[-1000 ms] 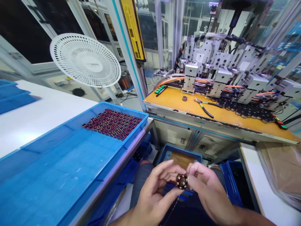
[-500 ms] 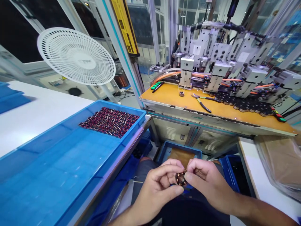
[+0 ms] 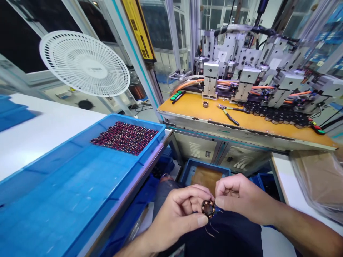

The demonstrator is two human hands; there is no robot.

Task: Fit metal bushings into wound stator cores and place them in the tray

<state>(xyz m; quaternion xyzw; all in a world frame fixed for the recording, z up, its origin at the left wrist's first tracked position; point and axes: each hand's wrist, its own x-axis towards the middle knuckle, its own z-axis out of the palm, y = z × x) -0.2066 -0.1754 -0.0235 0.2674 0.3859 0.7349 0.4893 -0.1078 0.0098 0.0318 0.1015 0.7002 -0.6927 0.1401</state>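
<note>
A small round copper-wound ring point(image 3: 208, 208) with thin wire ends hanging below it is held between the thumb and fingers of my left hand point(image 3: 184, 210), above my lap. My right hand point(image 3: 238, 194) is at the ring's upper right edge, its thumb and forefinger pinched together. What lies between those fingertips is too small to make out. The ring's open centre faces up toward the camera.
At left, a blue tray point(image 3: 112, 184) holds many small dark and red parts point(image 3: 125, 138). Ahead, an orange bench point(image 3: 193, 107) carries pliers point(image 3: 227, 113), a single ring point(image 3: 205, 104), dark parts point(image 3: 276, 114) and a metal machine point(image 3: 241, 75). A white fan point(image 3: 85, 64) stands behind the tray.
The ring has tilted and sits slightly lower, with its wire ends now showing beneath. My right hand has shifted up a little and its thumb has moved off the ring's face.
</note>
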